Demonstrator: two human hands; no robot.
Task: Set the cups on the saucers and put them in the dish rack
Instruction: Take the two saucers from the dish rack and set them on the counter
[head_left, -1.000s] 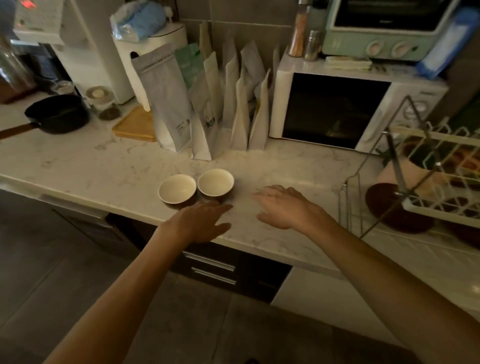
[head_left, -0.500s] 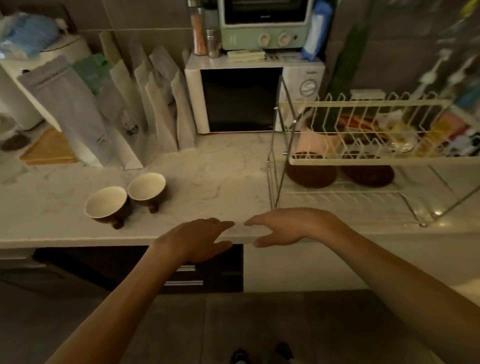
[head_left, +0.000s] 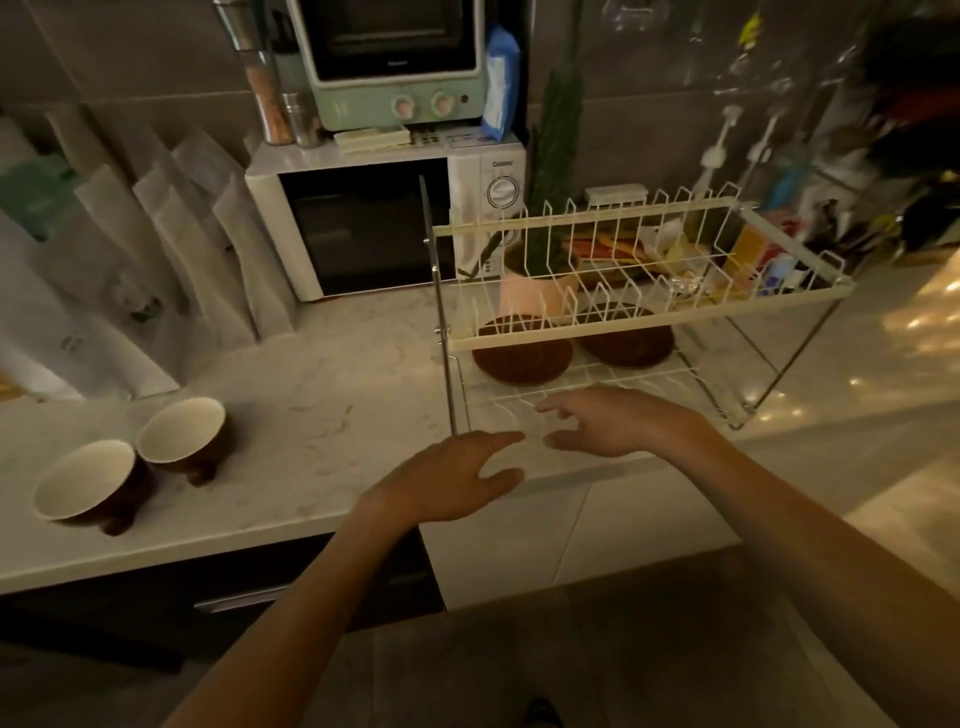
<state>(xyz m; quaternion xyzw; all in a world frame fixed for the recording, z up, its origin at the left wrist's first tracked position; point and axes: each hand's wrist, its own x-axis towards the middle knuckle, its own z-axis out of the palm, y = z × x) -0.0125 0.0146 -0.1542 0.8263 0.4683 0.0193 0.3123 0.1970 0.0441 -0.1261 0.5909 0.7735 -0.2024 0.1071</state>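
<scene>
Two brown cups with cream insides stand side by side on the marble counter at the left, the near cup (head_left: 85, 486) and the far cup (head_left: 182, 434). Two dark brown saucers, the left saucer (head_left: 522, 358) and the right saucer (head_left: 626, 338), lie on the lower shelf of the white wire dish rack (head_left: 644, 317). My left hand (head_left: 452, 480) hovers open at the counter's front edge, by the rack's left post. My right hand (head_left: 613, 421) is open, palm down, over the front of the rack's lower shelf. Neither hand holds anything.
A white microwave (head_left: 374, 223) with a small green oven (head_left: 395, 62) on top stands behind. Several paper bags (head_left: 171, 249) lean against the wall at the left. The rack's upper shelf holds a pink pot (head_left: 540, 291) and assorted items.
The view has swung to the right, so the cups now sit far left and the rack is in the middle. Both empty hands moved right and forward, toward the rack.
</scene>
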